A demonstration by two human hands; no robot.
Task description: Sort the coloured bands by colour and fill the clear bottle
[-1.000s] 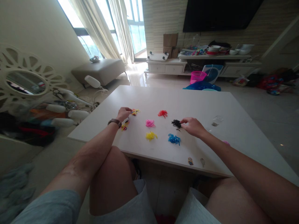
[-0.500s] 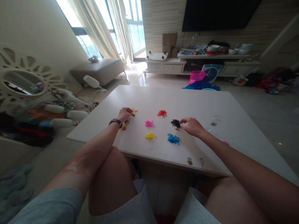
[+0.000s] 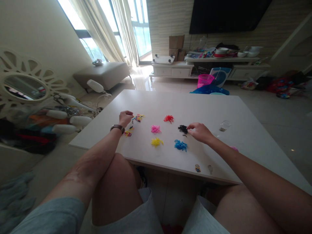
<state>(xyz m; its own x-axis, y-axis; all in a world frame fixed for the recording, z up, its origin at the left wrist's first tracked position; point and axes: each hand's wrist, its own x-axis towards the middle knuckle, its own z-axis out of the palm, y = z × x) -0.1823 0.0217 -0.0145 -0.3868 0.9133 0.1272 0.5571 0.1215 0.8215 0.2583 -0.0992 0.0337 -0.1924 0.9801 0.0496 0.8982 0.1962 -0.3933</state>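
Observation:
Small piles of what look like rubber bands lie on the white table (image 3: 195,107). My left hand (image 3: 126,118) is beside a mixed-colour pile (image 3: 139,118), fingers pinched together at its left edge; whatever they hold is too small to name. Below that hand is another mixed pile (image 3: 128,132), partly behind my wrist. My right hand (image 3: 199,132) has its thumb and fingertips closed at the right edge of the black pile (image 3: 182,128); what is between them is hidden. Red (image 3: 168,119), pink (image 3: 155,129), yellow (image 3: 156,142) and blue (image 3: 180,145) piles lie between my hands.
A clear plastic container (image 3: 224,125) lies right of my right hand. A small pink thing (image 3: 234,148) shows beside my right forearm. Near the front edge are a Minion figure (image 3: 197,168) and a pale flat piece (image 3: 210,168). White lamp shades (image 3: 80,120) stand by the left edge.
My left hand has drawn back left from the upper mixed pile, so more of both mixed piles shows. My right hand has stayed at the black pile.

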